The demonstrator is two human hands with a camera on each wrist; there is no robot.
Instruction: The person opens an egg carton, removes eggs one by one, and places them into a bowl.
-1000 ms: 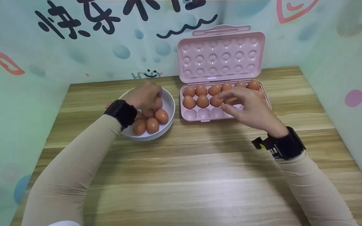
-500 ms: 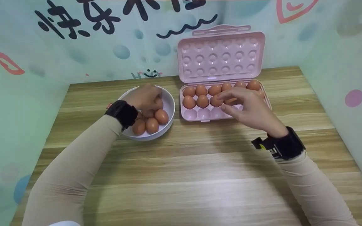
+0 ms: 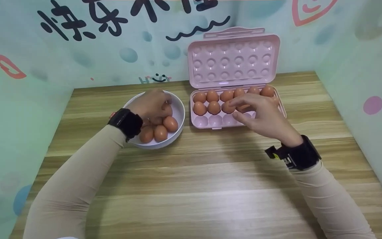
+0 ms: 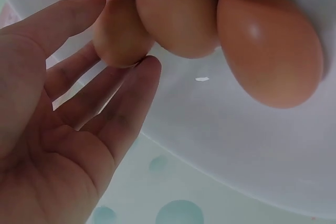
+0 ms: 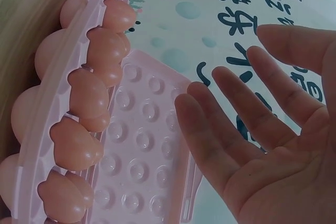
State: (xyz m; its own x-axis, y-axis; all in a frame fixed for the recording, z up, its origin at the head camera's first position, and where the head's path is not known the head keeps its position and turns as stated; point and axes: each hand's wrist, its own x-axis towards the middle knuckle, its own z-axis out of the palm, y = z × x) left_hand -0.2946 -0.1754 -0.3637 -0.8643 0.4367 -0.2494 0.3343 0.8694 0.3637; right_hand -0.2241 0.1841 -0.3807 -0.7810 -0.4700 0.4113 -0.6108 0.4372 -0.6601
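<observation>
My left hand (image 3: pixel 151 104) reaches down into a white bowl (image 3: pixel 179 131) of brown eggs. In the left wrist view its thumb and fingers pinch a brown egg (image 4: pixel 122 30) from two sides, while other eggs (image 4: pixel 270 51) lie against it. Over the right part of a pink egg carton (image 3: pixel 204 122) hovers my right hand (image 3: pixel 264 114), its fingers loosely bent and apart with nothing between them. Two rows of the carton carry brown eggs (image 3: pixel 214 108), some hidden behind the right hand. The visible cups of the front row hold no eggs.
The carton's lid (image 3: pixel 234 61) stands raised against the patterned back wall (image 3: pixel 104 59). Bowl and carton sit side by side on a wood-grain table (image 3: pixel 191 186). Printed walls enclose it at the back and sides.
My left wrist has shifted slightly to the left, with the fingers staying among the eggs in the bowl. The right hand has stayed over the carton.
</observation>
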